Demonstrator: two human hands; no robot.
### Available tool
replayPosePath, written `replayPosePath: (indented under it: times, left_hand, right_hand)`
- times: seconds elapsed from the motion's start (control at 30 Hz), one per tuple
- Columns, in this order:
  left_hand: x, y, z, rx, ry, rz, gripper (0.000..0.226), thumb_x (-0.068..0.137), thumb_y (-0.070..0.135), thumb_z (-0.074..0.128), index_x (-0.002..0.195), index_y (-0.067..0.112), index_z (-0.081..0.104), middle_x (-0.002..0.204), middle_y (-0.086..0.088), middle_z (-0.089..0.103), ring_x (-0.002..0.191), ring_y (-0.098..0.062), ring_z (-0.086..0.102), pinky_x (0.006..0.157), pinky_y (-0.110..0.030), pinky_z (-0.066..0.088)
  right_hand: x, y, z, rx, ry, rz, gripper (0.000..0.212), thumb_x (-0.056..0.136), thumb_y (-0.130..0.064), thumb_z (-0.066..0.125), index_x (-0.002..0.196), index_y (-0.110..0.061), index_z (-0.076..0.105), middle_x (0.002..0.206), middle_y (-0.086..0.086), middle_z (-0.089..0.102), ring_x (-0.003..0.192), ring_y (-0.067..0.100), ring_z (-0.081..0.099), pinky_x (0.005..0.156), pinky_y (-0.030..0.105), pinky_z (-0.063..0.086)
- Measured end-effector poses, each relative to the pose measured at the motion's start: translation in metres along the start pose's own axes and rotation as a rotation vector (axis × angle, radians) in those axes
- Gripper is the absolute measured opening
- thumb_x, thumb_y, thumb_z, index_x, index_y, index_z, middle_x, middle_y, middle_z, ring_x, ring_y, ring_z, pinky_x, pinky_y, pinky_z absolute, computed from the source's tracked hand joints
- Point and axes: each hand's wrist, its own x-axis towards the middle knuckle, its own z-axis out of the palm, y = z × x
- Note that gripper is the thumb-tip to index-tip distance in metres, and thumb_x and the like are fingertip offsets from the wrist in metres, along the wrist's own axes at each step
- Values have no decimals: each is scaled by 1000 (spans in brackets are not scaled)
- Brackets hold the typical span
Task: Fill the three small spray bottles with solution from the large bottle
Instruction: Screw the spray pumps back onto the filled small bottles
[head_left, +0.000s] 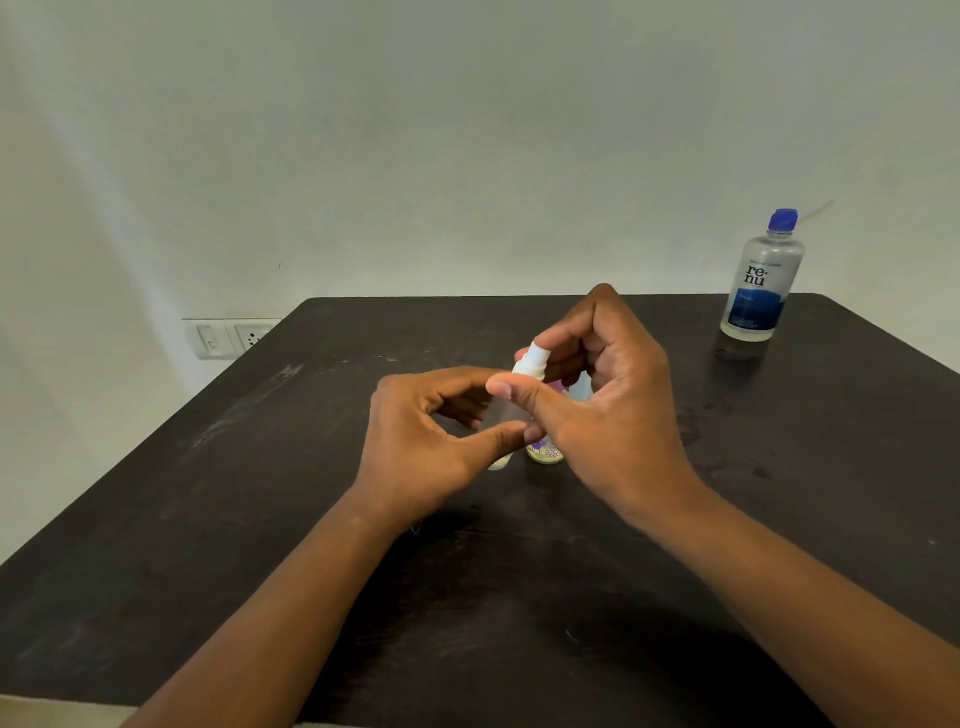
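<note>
The small spray bottle (511, 410) with the clear body stands at the middle of the dark table (156, 519), and we have both hands on it. Our left hand (436, 441) curls round the lower body, thumb and fingers pinching it from either side, while our right hand (602, 395) curls over the top and holds the white spray cap (530, 364) between thumb and fingers. The bottle's base (498, 462) shows just below our left thumb, and it seems to rest on the table, though our fingers hide most of it.

Just beside it, to the right and partly hidden under our right hand, we see a second small bottle with purple flowers (545, 451) printed on it. Behind our right palm there is a glimpse of something pale and clear (581, 387), perhaps a third small bottle, but we cannot tell for sure.

The large bottle (761, 280) stands upright near the far right corner of the table, well apart from our hands, with its blue cap (783, 219) on and a blue and white label facing us. A few wet spots (717, 410) lie on the table between it and our right hand. On the wall at the left, a switch and socket plate (228, 338) sits just beside the table's edge.
</note>
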Motion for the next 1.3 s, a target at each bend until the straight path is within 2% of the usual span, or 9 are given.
replayPosePath:
  times: [0.1,0.23,0.37,0.47,0.73,0.83,0.97,1.1,1.3]
  left_hand:
    - [1,-1,-1,-20,-1,4,45,79,46,83,118,22,78,105,10,80,91,-21,76,72,-42,65]
    - [2,-2,-2,-55,-1,16,43,83,41,81,118,18,78,102,7,81,88,-24,76,70,-46,62]
    - [1,-1,-3,-57,-27,29,40,86,38,80,117,13,79,100,3,81,87,-20,77,72,-43,62]
    - [0,1,-2,-74,-37,35,41,85,34,82,119,12,79,106,5,81,92,-15,78,75,-32,63]
    - [-1,9,-3,39,-4,102,44,81,39,84,120,23,76,114,10,79,98,-4,76,80,-24,62]
    - [-1,9,-3,110,24,144,44,80,40,83,120,25,75,112,12,78,96,-1,75,79,-19,60]
    - [0,5,-3,132,42,146,45,81,35,86,121,16,77,112,6,79,96,-4,75,78,-22,61]
    - [3,2,-3,107,73,136,44,83,37,86,120,15,77,106,7,79,89,-9,75,74,-27,62]
    - [3,-5,-5,63,207,-16,43,86,42,82,120,16,77,103,8,79,89,-17,75,73,-35,63]
  right_hand:
    - [2,0,-2,24,-33,-49,37,82,-17,89,101,-22,58,96,-3,69,89,18,72,68,33,64]
    - [3,-1,-2,187,-148,-19,28,89,6,76,106,-4,56,111,2,77,107,20,75,92,46,62]
    - [4,-3,-3,185,-127,-8,29,85,8,79,99,-6,58,104,3,79,103,19,77,88,47,64]
    - [4,-2,-2,64,-67,-53,32,82,-6,87,98,-13,60,100,-2,78,97,17,77,81,43,65]
    - [4,-2,-3,-64,-19,-87,38,80,-18,90,97,-21,57,93,-5,72,86,17,73,68,32,63]
    - [3,-1,-1,-85,-2,-106,39,80,-18,91,97,-20,56,91,-9,68,85,17,71,66,37,63]
    - [3,-1,-1,-146,23,-157,40,80,-28,90,100,-23,56,94,-8,69,86,11,70,72,25,62]
    - [7,-1,-3,-220,68,-293,36,90,-38,79,104,-10,61,96,-4,69,87,7,68,78,12,52]
    - [16,9,-13,-340,204,-194,21,98,-32,70,107,-15,63,94,-10,67,84,5,66,70,18,49]
